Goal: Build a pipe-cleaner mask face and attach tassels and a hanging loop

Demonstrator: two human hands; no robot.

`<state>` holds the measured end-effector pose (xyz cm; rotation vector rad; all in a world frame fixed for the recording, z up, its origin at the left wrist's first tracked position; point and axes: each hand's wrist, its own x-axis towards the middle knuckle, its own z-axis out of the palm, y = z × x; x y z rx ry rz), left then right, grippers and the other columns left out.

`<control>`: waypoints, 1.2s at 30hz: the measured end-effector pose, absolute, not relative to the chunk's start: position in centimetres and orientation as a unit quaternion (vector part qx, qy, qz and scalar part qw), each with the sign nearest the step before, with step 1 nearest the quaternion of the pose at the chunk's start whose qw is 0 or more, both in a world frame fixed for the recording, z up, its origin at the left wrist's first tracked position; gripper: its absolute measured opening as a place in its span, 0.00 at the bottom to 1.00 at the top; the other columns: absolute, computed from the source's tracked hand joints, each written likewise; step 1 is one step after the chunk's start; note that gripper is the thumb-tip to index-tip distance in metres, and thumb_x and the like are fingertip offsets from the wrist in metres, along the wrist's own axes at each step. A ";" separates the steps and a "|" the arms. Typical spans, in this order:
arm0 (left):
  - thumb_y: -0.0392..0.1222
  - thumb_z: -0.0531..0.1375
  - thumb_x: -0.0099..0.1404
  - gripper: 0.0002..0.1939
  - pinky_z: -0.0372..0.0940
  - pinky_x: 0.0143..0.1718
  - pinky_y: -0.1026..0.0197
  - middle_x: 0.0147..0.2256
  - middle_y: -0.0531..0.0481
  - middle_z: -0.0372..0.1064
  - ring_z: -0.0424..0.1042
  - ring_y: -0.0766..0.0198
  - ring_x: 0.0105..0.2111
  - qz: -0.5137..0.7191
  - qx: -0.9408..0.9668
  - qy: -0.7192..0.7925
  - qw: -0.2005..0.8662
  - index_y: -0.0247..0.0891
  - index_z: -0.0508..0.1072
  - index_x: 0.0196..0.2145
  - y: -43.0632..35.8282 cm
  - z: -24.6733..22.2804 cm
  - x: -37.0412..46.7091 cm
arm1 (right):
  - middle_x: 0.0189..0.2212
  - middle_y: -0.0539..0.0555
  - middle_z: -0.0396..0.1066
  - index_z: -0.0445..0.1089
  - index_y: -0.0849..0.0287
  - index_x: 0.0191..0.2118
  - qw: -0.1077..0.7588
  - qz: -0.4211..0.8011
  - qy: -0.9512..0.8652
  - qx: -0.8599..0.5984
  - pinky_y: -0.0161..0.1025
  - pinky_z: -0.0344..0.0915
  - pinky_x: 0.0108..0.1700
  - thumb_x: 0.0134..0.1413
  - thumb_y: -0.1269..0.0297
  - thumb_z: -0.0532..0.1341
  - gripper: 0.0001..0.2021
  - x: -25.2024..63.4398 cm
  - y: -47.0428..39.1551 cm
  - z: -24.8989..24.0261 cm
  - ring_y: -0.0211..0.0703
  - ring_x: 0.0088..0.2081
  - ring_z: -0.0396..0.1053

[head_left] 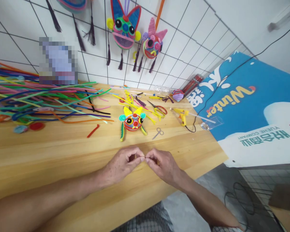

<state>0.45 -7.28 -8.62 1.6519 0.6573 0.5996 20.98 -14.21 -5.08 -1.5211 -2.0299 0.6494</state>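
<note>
My left hand [125,162] and my right hand [162,164] meet fingertip to fingertip above the wooden table [94,158]. Each one pinches thumb against forefinger, and what sits between the tips is too small to name. Just beyond them lies a colourful animal face [133,123] with yellow ears, round eyes, a red nose and two green-and-yellow strips hanging at its sides. Small silver scissors [158,133] rest to the right of the face. A bent red piece [93,131] lies to its left.
Many pipe cleaners [50,96] cover the table's left. Red-handled scissors [160,110], a yellow glue gun [182,116] with a cord, and a purple ball [178,95] lie at the back right. Tasselled masks [125,30] hang on the wall grid. A blue board [251,106] stands at the right.
</note>
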 end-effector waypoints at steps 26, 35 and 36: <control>0.59 0.63 0.68 0.21 0.61 0.28 0.64 0.29 0.56 0.65 0.64 0.70 0.25 0.271 0.548 0.257 0.749 0.36 0.69 0.39 -7.3 -9.1 0.9 | 0.22 0.43 0.60 0.70 0.55 0.32 0.525 0.553 -0.342 -0.549 0.33 0.51 0.25 0.47 0.51 0.74 0.17 18.6 -11.3 -6.0 0.32 0.22 0.53; 0.61 0.64 0.65 0.23 0.60 0.28 0.64 0.29 0.54 0.68 0.63 0.70 0.25 0.243 0.540 0.280 0.756 0.36 0.69 0.36 -7.3 -9.2 0.9 | 0.28 0.49 0.71 0.68 0.55 0.32 0.558 0.472 -0.395 -0.557 0.35 0.60 0.27 0.50 0.50 0.72 0.17 24.6 -6.9 -2.4 0.36 0.25 0.64; 0.60 0.64 0.65 0.22 0.60 0.29 0.64 0.29 0.54 0.67 0.63 0.69 0.25 0.242 0.543 0.283 0.753 0.36 0.69 0.36 -7.3 -9.3 0.9 | 0.27 0.48 0.70 0.68 0.55 0.31 0.565 0.443 -0.409 -0.563 0.35 0.60 0.27 0.51 0.50 0.71 0.16 25.7 -5.7 -2.0 0.35 0.24 0.63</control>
